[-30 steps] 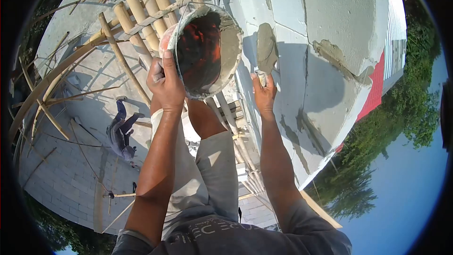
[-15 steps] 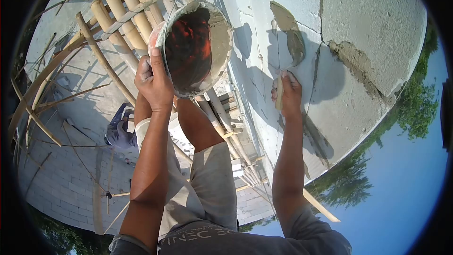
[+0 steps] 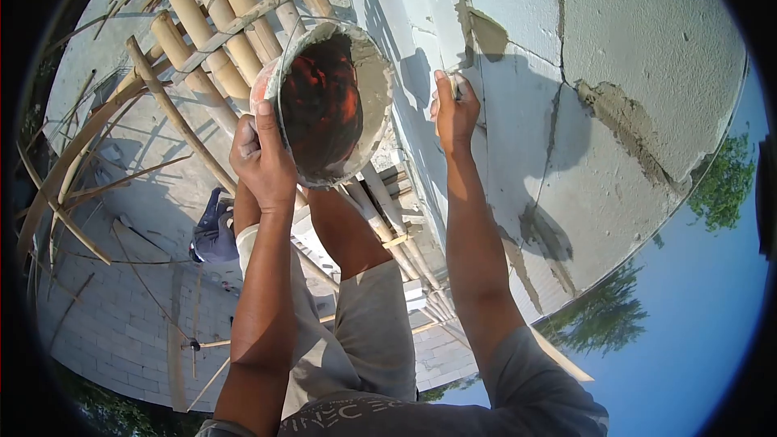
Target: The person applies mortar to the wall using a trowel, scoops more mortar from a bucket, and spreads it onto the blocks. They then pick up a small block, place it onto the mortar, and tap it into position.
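Observation:
My left hand (image 3: 265,163) is closed on the rim of a bucket (image 3: 377,89), which tilts so that its opening faces me. Grey mortar coats the bucket's inner wall, and its shaded inside shows reddish patches. Over at the wall (image 3: 518,8), my right hand (image 3: 456,113) is wrapped round the handle of a trowel (image 3: 467,55). The trowel's blade appears nearly edge-on against the pale blocks, so its outline is hard to make out. Beside it, a wet mortar patch (image 3: 490,37) sticks to the wall face.
Bamboo scaffolding poles (image 3: 212,44) stand to the left and below me. Far down, another person (image 3: 214,231) bends over near a block wall (image 3: 113,356). A rough mortar seam (image 3: 623,125) runs across the wall on the right, with trees (image 3: 603,316) beyond its edge.
My right hand has moved left and up along the wall with the trowel, whose blade has turned from broad to narrow in view. The bucket sits slightly lower in view.

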The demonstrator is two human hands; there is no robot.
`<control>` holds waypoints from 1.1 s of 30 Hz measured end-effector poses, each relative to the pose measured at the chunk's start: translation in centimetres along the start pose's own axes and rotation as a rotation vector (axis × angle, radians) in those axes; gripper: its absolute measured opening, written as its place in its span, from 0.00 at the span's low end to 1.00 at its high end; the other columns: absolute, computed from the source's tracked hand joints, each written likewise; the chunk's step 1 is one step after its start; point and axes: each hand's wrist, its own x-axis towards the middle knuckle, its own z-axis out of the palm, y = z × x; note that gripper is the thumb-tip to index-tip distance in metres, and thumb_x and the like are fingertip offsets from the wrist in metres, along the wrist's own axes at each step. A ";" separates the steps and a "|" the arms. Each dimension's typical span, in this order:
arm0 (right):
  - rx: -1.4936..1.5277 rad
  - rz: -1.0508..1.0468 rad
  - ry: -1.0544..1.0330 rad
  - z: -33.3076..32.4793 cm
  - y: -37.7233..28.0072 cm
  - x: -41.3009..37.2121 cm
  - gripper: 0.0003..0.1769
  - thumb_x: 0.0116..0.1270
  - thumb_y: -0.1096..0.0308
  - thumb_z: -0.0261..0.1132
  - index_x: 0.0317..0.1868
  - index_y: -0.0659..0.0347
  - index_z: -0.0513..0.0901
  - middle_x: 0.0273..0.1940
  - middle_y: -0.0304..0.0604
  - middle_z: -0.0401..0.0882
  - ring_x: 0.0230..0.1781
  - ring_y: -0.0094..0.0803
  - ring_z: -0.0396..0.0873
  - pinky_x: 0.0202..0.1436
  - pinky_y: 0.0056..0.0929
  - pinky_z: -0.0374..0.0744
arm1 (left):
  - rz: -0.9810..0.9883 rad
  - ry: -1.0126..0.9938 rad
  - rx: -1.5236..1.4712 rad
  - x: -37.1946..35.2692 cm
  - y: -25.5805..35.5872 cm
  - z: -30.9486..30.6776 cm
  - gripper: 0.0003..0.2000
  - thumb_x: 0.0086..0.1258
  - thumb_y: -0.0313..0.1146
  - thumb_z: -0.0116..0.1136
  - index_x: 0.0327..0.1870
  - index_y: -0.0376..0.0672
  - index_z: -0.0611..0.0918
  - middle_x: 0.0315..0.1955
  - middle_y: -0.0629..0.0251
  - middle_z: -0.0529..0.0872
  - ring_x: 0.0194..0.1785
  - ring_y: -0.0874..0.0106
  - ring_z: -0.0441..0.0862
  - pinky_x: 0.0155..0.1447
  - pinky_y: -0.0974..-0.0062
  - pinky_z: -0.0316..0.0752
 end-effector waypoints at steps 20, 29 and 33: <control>0.098 0.124 -0.045 -12.7 -10.0 -11.8 0.13 0.78 0.62 0.59 0.47 0.65 0.79 0.25 0.40 0.75 0.17 0.25 0.71 0.20 0.24 0.69 | 0.024 -0.038 -0.066 0.4 0.0 0.9 0.16 0.82 0.40 0.53 0.39 0.36 0.83 0.32 0.72 0.83 0.34 0.85 0.74 0.39 0.85 0.68; 0.058 0.016 -0.023 -16.7 -8.5 -17.7 0.14 0.77 0.60 0.58 0.47 0.64 0.78 0.25 0.40 0.74 0.16 0.26 0.70 0.20 0.24 0.70 | -0.027 -0.031 -0.013 0.5 -1.4 -0.2 0.17 0.82 0.42 0.54 0.37 0.37 0.83 0.29 0.75 0.81 0.32 0.87 0.71 0.35 0.86 0.64; 0.015 0.039 -0.101 -12.0 -6.6 -15.9 0.12 0.72 0.70 0.67 0.51 0.66 0.79 0.28 0.37 0.78 0.23 0.19 0.73 0.26 0.21 0.72 | -0.029 -0.045 -0.009 0.6 -1.4 0.0 0.17 0.82 0.42 0.54 0.36 0.37 0.83 0.28 0.76 0.80 0.31 0.87 0.70 0.34 0.86 0.64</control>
